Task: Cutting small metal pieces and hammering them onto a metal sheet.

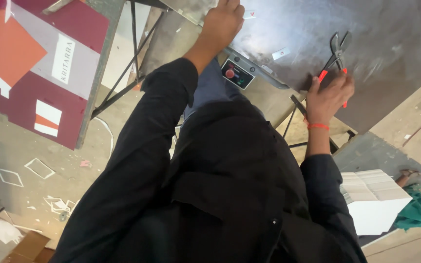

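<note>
Far left, a slanted board covered in maroon, orange and grey card pieces leans over a floor littered with paper offcuts. Moving across, the left hand lies knuckles-up on the edge of the grey metal counter, its grip curled loosely, clamped on nothing I can make out. Just below it sits a small black control box with a red button. Further right, the right hand, orange thread at the wrist, has its grip closed around the orange handles of the pliers, which lie on the counter, dark jaws pointing away. Lower right, a stack of white sheets beside green cloth.
</note>
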